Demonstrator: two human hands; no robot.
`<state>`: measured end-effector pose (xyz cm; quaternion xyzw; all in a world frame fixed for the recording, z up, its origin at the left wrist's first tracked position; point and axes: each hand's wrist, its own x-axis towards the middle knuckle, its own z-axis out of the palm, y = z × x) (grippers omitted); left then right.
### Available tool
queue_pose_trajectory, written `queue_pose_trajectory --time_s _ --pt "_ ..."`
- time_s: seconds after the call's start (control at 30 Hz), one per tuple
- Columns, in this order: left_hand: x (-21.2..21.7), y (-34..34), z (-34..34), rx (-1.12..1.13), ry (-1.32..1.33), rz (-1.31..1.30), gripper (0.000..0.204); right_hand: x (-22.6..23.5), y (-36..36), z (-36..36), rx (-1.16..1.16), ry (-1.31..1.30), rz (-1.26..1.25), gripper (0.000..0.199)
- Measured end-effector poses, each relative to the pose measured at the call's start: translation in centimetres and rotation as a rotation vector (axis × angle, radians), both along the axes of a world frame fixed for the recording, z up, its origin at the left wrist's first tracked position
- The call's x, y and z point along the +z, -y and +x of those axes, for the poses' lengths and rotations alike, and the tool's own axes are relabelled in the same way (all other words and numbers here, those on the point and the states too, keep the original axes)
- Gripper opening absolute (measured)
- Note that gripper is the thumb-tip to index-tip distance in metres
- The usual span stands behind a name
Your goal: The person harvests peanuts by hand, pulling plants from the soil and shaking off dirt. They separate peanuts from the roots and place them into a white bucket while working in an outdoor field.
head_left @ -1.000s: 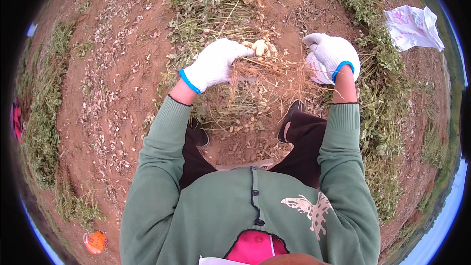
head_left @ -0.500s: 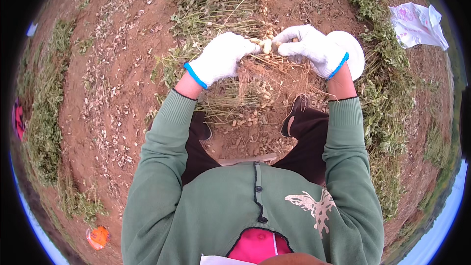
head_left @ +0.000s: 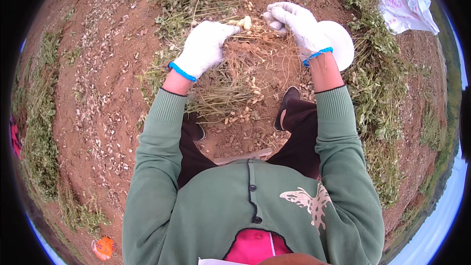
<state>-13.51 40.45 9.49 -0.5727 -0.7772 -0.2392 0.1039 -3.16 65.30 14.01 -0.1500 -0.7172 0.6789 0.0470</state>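
Note:
My left hand, in a white knit glove with a blue cuff, is closed round a bunch of peanut plants. Pale peanut pods stick out by its fingertips, and thin brown roots hang below. To the right, apart from those pods, my right hand wears a matching glove. Its fingers are curled in, and whatever lies inside them is hidden. Several loose peanuts lie on the soil between my feet, beside cut stems.
A white round object sits partly behind my right wrist. Rows of pulled leafy plants run along the right, with a white printed plastic bag beyond them. Another plant row lies left, and an orange item rests at lower left.
My right hand has moved away from the pods at my left fingertips, up and to the right in relation to them. My left hand keeps its grip on the peanut plants. The whole view has shifted slightly.

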Motion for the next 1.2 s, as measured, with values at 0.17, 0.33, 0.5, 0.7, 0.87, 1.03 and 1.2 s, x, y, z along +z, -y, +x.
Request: queue_pose_trajectory --time_s 0.17,0.33,0.5,0.7,0.87,1.03,1.2 --pt "0.2 -1.0 0.3 0.012 0.023 0.004 0.049 -1.1 -0.7 -0.4 -0.175 0.034 0.096 0.026" --pt "-0.2 -0.5 -0.2 0.051 0.011 -0.313 0.053 -1.3 -10.4 1.8 -0.728 -0.085 0.169 0.019" --pt "0.0 0.1 0.2 0.020 -0.024 -0.266 0.052 -4.1 -19.8 7.4 -0.922 0.025 0.810 0.050" --pt "0.4 -0.7 1.0 -0.061 -0.063 -0.138 0.044 -8.5 -21.1 10.0 -0.539 0.260 0.802 0.077" --pt "0.2 -0.6 1.0 0.002 -0.197 -0.203 0.028 -0.4 -10.6 3.3 -0.234 0.134 0.518 0.050" --pt "-0.1 -1.2 1.3 0.030 -0.244 -0.129 0.013 1.2 2.2 0.3 0.290 0.165 0.777 0.056" --pt "-0.3 -1.0 1.5 0.056 -0.296 -0.075 0.009 -0.2 4.7 -0.6 0.228 0.129 0.882 0.052"
